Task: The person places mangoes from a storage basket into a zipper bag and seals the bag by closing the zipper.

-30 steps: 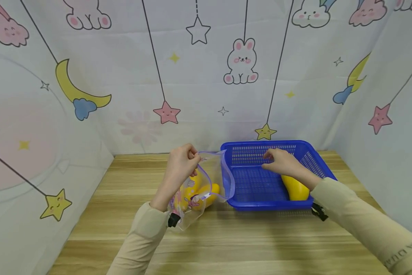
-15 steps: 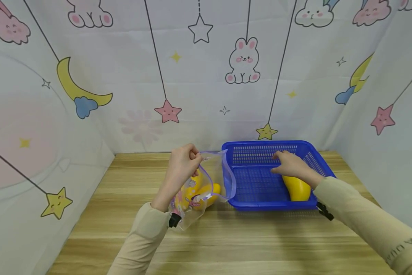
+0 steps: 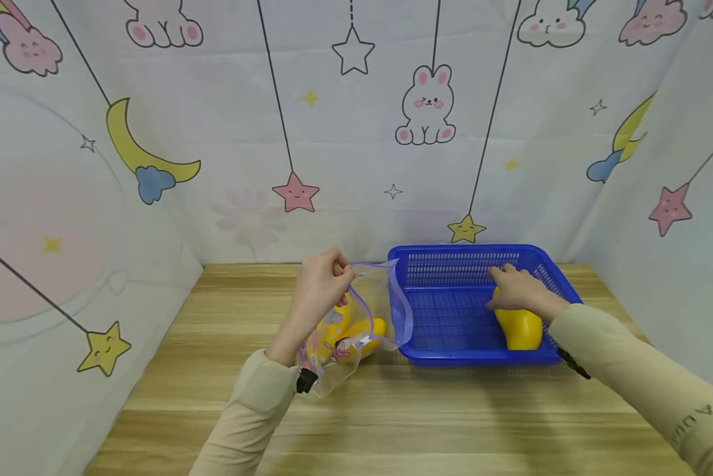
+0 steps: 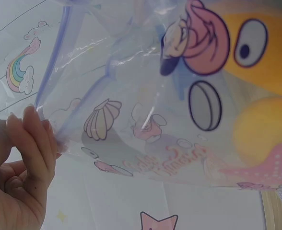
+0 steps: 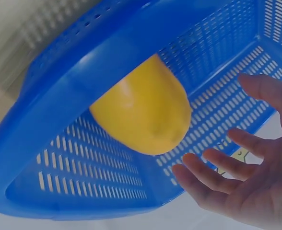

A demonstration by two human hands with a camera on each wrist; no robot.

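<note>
My left hand (image 3: pixel 323 283) pinches the lilac-edged rim of a clear zip bag (image 3: pixel 401 318), printed with cartoon figures, which lies with its mouth facing right. Several yellow mango-like fruits (image 3: pixel 377 328) are inside it, seen partly through the plastic. In the left wrist view, thumb and fingers of the left hand (image 4: pixel 28 163) meet at the bag's edge. A yellow mango-like fruit (image 3: pixel 523 330) rests at the right end of the blue basket (image 3: pixel 481 357). Over it hovers my right hand (image 3: pixel 519 291); the right wrist view shows its fingers (image 5: pixel 213 175) spread, apart from the fruit.
The basket's perforated walls (image 3: pixel 460 266) rise around the fruit, and its left end stands against the bag's mouth. Wooden tabletop (image 3: pixel 427 423) stretches in front. A white cartoon-printed cloth (image 3: pixel 356 145) encloses the back and sides.
My right hand has moved to the right inside the basket and now stands over the fruit. The left hand keeps its pinch on the bag. The head view has shifted slightly.
</note>
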